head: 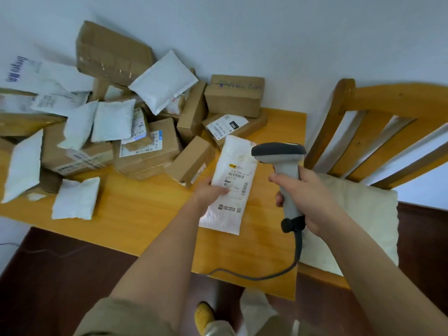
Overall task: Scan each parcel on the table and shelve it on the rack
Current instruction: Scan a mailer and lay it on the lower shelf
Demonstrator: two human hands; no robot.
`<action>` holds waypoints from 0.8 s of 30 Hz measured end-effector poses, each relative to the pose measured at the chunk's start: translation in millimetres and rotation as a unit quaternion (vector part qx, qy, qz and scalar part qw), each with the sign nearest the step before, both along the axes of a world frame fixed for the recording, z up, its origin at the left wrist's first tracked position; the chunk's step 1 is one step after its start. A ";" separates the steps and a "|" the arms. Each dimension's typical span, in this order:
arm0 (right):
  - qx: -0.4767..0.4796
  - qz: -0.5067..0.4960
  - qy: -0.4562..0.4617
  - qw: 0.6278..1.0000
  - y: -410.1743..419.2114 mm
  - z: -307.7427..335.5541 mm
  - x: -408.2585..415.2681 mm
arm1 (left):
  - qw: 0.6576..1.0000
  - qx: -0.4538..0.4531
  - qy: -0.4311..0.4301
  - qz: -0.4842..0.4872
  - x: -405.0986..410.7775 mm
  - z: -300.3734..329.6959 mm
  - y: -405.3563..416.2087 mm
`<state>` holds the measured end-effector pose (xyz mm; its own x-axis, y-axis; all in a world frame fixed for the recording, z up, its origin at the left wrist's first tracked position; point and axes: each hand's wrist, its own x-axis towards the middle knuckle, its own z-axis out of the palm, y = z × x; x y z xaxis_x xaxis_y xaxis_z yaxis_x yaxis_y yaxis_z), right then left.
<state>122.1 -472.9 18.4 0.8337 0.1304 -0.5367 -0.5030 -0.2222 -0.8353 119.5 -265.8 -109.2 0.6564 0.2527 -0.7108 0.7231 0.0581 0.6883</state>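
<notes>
The left hand pinches a white padded mailer by its left edge, with the thumb lying on top of the printed label and the other fingers hidden under it. The mailer is held label up over the wooden table, near the table's right end. At 3 o'clock from the mailer, the right hand is wrapped tight around the handle of a grey barcode scanner. The scanner's dark head sits just beside the mailer's top right corner and points left, toward the mailer. A dark cable hangs from the bottom of the handle and curls across the table edge toward 7 o'clock. At 10 o'clock from the mailer, a big pile of parcels covers the far and left parts of the table, with brown cardboard boxes and white bags leaning on each other. One small white bag lies alone on the table at 9 o'clock. At 3 o'clock from the scanner stands a wooden chair with a cream cushion on its seat.
</notes>
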 end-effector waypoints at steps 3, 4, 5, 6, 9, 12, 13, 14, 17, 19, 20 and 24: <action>0.029 0.014 -0.023 0.999 19.8 21.7 -6.2 | 0.995 -0.067 -0.032 0.064 -10.4 32.9 26.1; 0.042 0.018 -0.029 0.999 27.3 28.9 -10.3 | 0.991 -0.090 -0.046 0.089 -15.2 42.4 35.5; 0.057 0.023 -0.033 0.998 35.4 35.8 -14.9 | 0.986 -0.107 -0.062 0.113 -21.3 53.4 44.5; 0.072 0.029 -0.035 0.996 44.1 42.9 -20.4 | 0.979 -0.127 -0.085 0.134 -28.6 65.2 53.6; 0.124 0.062 -0.027 0.990 73.1 66.6 -38.3 | 0.949 -0.181 -0.159 0.204 -53.9 90.9 84.5; 0.210 0.099 -0.008 0.973 101.4 87.4 -59.1 | 0.908 -0.218 -0.205 0.295 -83.4 109.4 112.9; 0.222 0.117 -0.012 0.968 109.8 92.4 -66.4 | 0.897 -0.211 -0.215 0.323 -92.6 113.3 120.8; 0.226 0.135 -0.019 0.965 117.7 96.8 -73.8 | 0.888 -0.203 -0.223 0.346 -101.1 117.6 127.8; 0.232 0.156 -0.021 0.960 138.8 107.0 -93.9 | 0.860 -0.204 -0.234 0.406 -123.6 127.6 144.1; 0.247 0.163 -0.002 0.955 150.0 114.5 -106.2 | 0.834 -0.234 -0.246 0.434 -136.1 131.8 152.2; 0.258 0.167 0.008 0.952 154.7 117.6 -111.1 | 0.821 -0.247 -0.255 0.447 -141.5 134.1 155.3; 0.289 0.188 0.031 0.938 165.5 127.2 -126.9 | 0.765 -0.296 -0.301 0.485 -156.7 135.6 166.2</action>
<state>-4.8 -307.4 145.7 0.6396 0.6929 -0.3329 -0.5321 0.0865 -0.8423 -37.1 -99.7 26.5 0.6172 0.5802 -0.5314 -0.2972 0.7973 0.5254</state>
